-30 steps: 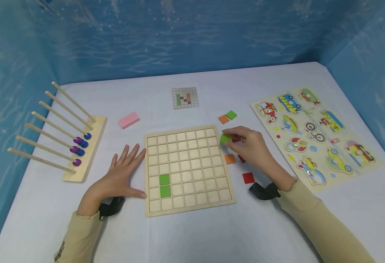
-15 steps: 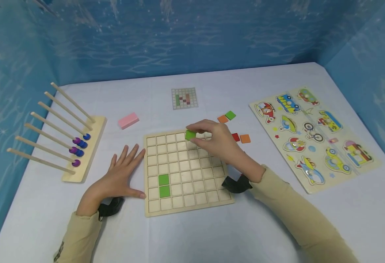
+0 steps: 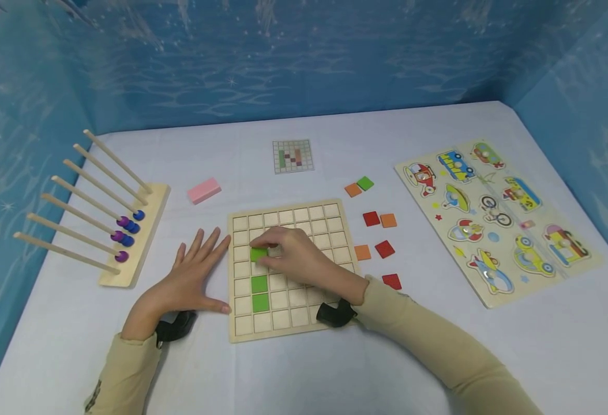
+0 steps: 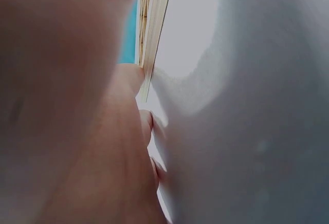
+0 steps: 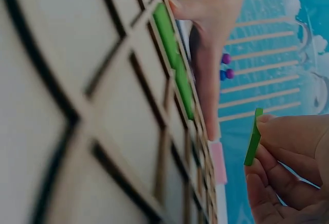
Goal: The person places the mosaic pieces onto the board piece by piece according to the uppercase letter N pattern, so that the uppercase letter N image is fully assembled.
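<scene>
My right hand (image 3: 296,256) pinches a green square tile (image 3: 258,255) between thumb and fingertips, over the left part of the wooden grid board (image 3: 304,301). In the right wrist view the tile (image 5: 253,137) is held on edge, apart from the board. Two green tiles (image 3: 259,293) lie one above the other in the second column of the grid. My left hand (image 3: 190,282) rests spread on the white table, its thumb and index fingertip at the board's left edge. The left wrist view shows mostly the palm (image 4: 97,147) beside the board's edge (image 4: 156,29).
Right of the board lie loose red (image 3: 385,249), orange (image 3: 362,252) and green tiles (image 3: 365,183). A small pattern card (image 3: 293,155) is behind it. A pink block (image 3: 203,190) and a peg rack with beads (image 3: 148,230) stand left; a vehicle puzzle board (image 3: 496,225) lies right.
My right hand has carried the green tile leftward from the loose tiles across to the board's left side. The left hand has stayed in place.
</scene>
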Tool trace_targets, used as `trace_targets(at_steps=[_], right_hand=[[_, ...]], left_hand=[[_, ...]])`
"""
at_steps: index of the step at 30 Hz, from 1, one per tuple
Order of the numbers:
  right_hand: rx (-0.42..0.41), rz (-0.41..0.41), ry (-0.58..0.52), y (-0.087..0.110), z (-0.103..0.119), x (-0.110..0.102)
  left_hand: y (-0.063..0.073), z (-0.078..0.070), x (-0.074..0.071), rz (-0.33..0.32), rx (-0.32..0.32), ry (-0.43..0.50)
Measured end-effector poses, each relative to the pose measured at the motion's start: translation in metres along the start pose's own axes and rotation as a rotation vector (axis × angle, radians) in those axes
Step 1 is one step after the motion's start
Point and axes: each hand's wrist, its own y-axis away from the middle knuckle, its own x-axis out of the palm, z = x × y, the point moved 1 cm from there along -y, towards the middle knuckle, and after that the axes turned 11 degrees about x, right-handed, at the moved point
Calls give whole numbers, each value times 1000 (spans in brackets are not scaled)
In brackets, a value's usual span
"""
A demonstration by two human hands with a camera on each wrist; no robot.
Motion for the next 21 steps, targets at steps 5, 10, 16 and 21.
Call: trace_targets(at_steps=[5, 10, 16, 21], right_hand=[[-18, 72, 38, -1, -5, 9], [-27, 83, 70, -2, -7, 12], [-23, 92, 100, -2, -6, 13], [-19, 96, 96, -2, -5, 14]], left_hand=[[0, 0, 0, 2, -1, -1], [0, 0, 0, 11, -9, -4], [0, 0, 0, 10, -11, 3], [-1, -1, 0, 9, -13, 5]])
